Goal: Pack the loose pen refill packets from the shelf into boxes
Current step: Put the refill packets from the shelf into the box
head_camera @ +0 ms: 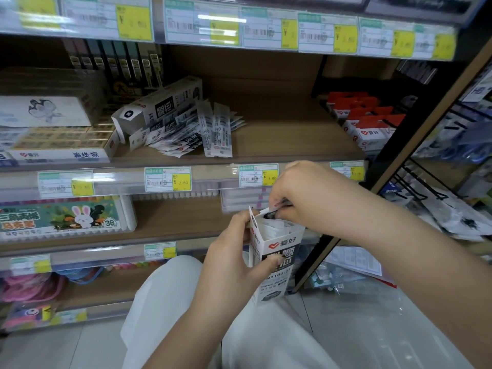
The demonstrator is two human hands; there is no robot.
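Note:
My left hand (229, 259) grips an upright white refill box (277, 265) with black print and a red heart logo, its top open. Packets show inside the opening. My right hand (298, 193) is just above the box mouth, its fingers pinching a refill packet (277, 213) at the box's top edge. On the wooden shelf (279, 134) above lies a loose pile of refill packets (197, 131). A second white box (162, 105) lies on its side beside that pile, its end flap open.
Red-topped boxes (367, 123) stand at the shelf's right. Eraser boxes (61, 139) fill its left. A marker set with a rabbit picture (64, 217) sits one shelf lower. A black wire rack (426, 187) stands to the right. My white-clad legs are below.

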